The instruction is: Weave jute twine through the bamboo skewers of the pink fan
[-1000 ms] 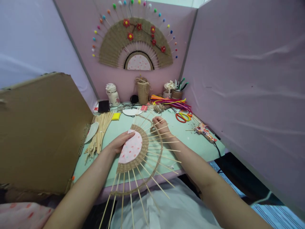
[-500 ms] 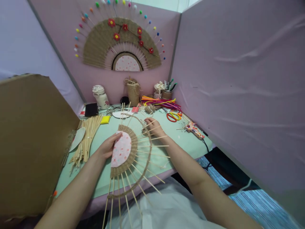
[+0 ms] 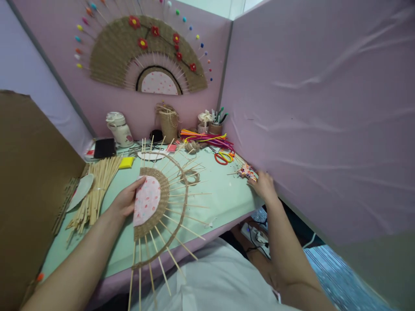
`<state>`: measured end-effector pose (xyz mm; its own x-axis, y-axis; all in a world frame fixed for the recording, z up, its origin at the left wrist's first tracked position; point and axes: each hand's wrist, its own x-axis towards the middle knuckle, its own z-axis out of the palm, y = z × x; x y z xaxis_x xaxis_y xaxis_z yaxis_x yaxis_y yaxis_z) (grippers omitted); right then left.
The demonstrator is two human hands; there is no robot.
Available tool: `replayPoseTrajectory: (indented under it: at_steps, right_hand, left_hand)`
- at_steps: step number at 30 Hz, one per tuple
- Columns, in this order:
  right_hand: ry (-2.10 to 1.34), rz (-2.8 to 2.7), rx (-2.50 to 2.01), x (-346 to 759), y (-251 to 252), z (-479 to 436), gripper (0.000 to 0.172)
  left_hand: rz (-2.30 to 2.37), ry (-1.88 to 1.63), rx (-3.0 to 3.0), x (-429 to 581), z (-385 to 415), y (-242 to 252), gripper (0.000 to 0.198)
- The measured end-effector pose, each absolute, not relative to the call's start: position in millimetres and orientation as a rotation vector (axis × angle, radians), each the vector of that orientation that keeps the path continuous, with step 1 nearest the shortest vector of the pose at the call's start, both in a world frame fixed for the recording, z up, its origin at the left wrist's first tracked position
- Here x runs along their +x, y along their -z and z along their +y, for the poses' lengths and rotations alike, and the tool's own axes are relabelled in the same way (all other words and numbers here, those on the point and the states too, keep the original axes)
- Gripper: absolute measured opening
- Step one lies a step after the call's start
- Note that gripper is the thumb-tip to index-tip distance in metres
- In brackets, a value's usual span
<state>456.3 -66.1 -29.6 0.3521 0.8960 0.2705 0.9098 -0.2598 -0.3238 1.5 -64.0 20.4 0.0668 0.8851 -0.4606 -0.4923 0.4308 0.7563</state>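
Note:
My left hand [image 3: 127, 198] grips the straight edge of a half-round woven fan [image 3: 164, 194], thumb on its pink spotted centre panel [image 3: 147, 202]. Thin sticks radiate from the woven band, and a curved cord strip [image 3: 186, 201] crosses them farther out. The fan is held over the table's front edge. At the right end of the table, my right hand [image 3: 265, 186] is closed around the handle of a flower-patterned glue gun [image 3: 247, 171], partly hiding it. Beyond the fan's sticks lies a loose coil of twine [image 3: 197, 178].
Left of the fan lie a bundle of sticks [image 3: 102, 181] and a yellow packet [image 3: 126, 162]. Scissors [image 3: 223, 157], pipe cleaners [image 3: 207, 137], a jar [image 3: 119, 129] and a twine-wrapped pot [image 3: 168, 125] stand or lie behind. A finished fan [image 3: 112, 54] hangs on the wall.
My right hand has left the twine coil beside the fan's sticks and moved right to the glue gun. My left hand still holds the fan. The view has turned to the right.

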Motion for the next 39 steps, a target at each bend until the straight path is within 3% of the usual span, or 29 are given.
replayPoseTrajectory:
  at_steps: [3, 8, 15, 20, 31, 36, 39]
  right_hand:
    - [-0.038, -1.626, -2.256, 465.8, 35.8, -61.6, 0.049]
    - [-0.102, -1.56, -2.041, 461.2, 32.5, -54.2, 0.033]
    - [-0.925, -0.97, -1.302, 444.7, 9.8, -62.9, 0.027]
    - [-1.106, -0.86, -1.187, 435.6, -2.2, -64.7, 0.024]
    - [-0.877, -1.256, -1.313, 447.2, 23.7, -59.5, 0.023]
    - [-0.339, -1.539, -1.664, 459.6, 33.4, -47.6, 0.05]
    - [-0.134, -1.683, -1.857, 459.8, 37.5, -45.4, 0.054]
  left_hand:
    - [1.076, -1.081, 0.47, 2.6, -64.1, -20.2, 0.019]
    - [1.106, -1.08, 0.455, 2.3, -63.8, -20.9, 0.019]
    - [1.096, -1.094, 0.446, 3.2, -65.2, -23.0, 0.018]
    - [1.111, -1.095, 0.445, 2.3, -64.8, -23.2, 0.018]
    - [1.106, -1.086, 0.439, 0.9, -64.8, -22.0, 0.017]
    - [1.102, -1.109, 0.436, 3.6, -65.7, -23.7, 0.016]
    - [1.086, -1.133, 0.451, 4.1, -66.2, -23.6, 0.014]
